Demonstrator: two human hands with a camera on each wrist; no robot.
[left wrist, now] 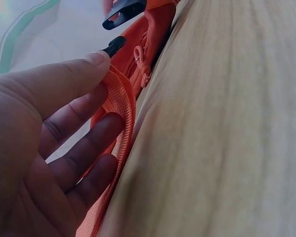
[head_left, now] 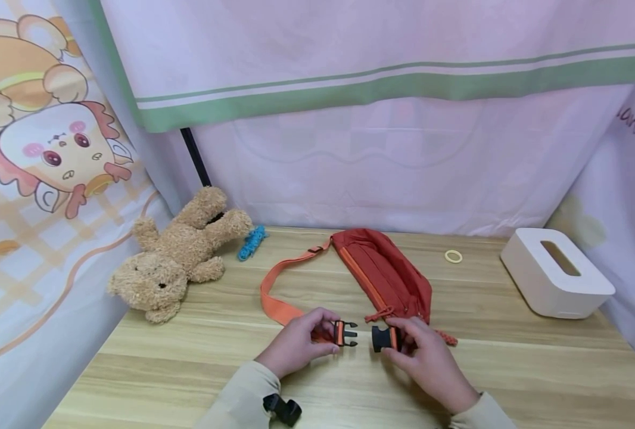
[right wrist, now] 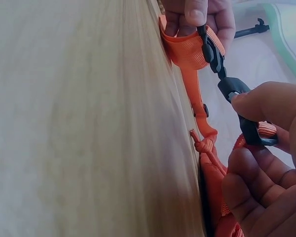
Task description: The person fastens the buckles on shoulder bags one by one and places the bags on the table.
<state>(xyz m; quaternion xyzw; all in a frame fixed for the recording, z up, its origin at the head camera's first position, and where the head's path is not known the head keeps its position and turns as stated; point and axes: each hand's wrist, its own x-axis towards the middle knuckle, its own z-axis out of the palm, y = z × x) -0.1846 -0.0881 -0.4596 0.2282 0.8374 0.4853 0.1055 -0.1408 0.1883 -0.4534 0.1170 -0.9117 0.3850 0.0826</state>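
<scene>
A red waist bag (head_left: 384, 268) lies on the table with its orange strap (head_left: 274, 304) looping out to the left. My left hand (head_left: 301, 341) pinches the black pronged half of the side-release buckle (head_left: 346, 333) at the strap's end, prongs pointing right. Between thumb and fingers, my right hand (head_left: 427, 357) holds the black socket half (head_left: 384, 339), its opening turned left. In the head view a small gap separates the two halves, roughly in line. Orange webbing (left wrist: 121, 106) curves past the left fingers in the left wrist view. A red zipper cord (right wrist: 203, 144) hangs beside the socket half.
A brown teddy bear (head_left: 180, 256) lies at the left, beside a blue bundle of cord (head_left: 252, 242). Behind the bag's right side is a pale yellow ring (head_left: 453, 257). A white tissue box (head_left: 559, 274) stands at the right. Curtains hang behind the wooden table (head_left: 151, 369).
</scene>
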